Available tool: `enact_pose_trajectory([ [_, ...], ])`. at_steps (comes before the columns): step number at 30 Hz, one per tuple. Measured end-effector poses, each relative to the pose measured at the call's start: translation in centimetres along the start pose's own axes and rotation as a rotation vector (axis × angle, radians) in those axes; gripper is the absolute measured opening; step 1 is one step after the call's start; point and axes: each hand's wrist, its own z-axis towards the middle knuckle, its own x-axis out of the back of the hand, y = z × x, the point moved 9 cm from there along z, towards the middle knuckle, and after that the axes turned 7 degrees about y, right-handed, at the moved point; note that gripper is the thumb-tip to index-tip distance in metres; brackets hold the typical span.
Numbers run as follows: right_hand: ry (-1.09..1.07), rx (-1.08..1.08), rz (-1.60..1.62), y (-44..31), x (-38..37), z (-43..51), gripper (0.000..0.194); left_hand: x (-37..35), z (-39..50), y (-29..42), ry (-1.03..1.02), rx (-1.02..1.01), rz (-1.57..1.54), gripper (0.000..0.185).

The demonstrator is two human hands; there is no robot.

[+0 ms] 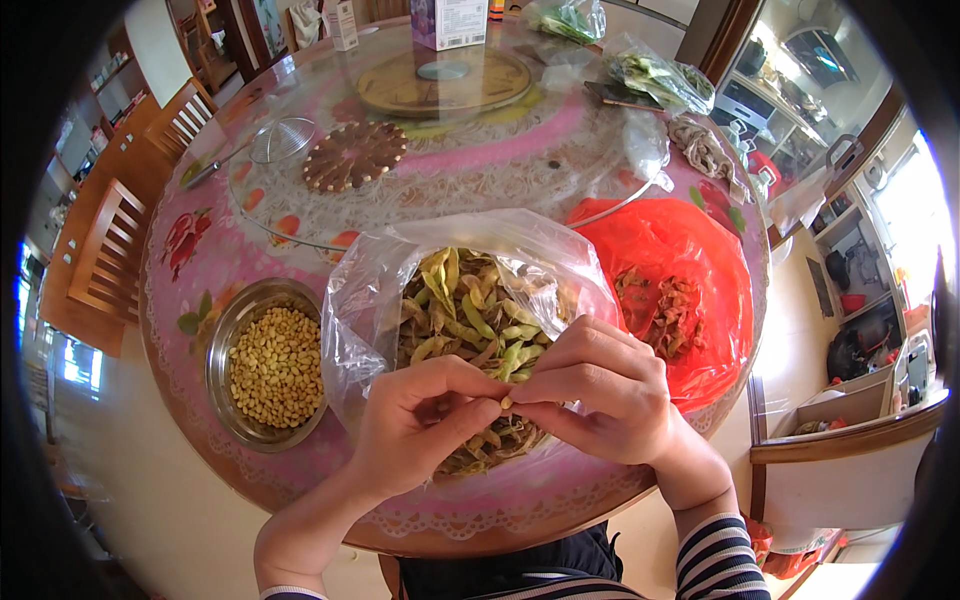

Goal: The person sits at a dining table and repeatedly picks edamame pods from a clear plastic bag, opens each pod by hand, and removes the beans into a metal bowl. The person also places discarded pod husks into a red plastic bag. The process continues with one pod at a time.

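My left hand (427, 424) and my right hand (600, 390) meet at the fingertips above an open clear plastic bag (360, 300) full of soybean pods (469, 315). Between the pinched fingers shows a small pale yellow bean (506, 403); any pod around it is mostly hidden by the fingers. To the left of the bag stands a round steel bowl (217, 375) holding many shelled yellow beans (274, 367). A red plastic bag (712, 277) lies open to the right, with dry brown husks (675, 315) inside.
The round table (195, 262) has a patterned cover. Farther back are a brown trivet (352, 156), a wire skimmer (281, 141), a wooden turntable (442, 82), a box (450, 22), bagged greens (652, 71) and a crumpled cloth (705, 150). Wooden chairs (112, 255) stand at left.
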Motion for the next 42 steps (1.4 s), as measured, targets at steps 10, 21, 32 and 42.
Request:
enact_pose_trajectory([
  [10,0.019,-0.086,0.073,0.4,0.1,-0.1,0.022,-0.3,0.0,-0.1,-0.05,0.093,-0.117,0.012],
  [21,0.01,-0.076,0.081,0.4,-0.1,-0.2,0.023,-0.1,0.0,0.2,-0.052,0.052,-0.063,0.009],
  [32,0.018,-0.181,0.099,1.2,-0.5,-0.4,0.024,0.2,0.0,0.7,-0.012,0.015,0.113,0.013],
  [42,0.034,-0.244,0.155,1.5,-0.5,-0.6,0.023,0.7,-0.1,0.5,0.115,0.079,-0.045,0.009],
])
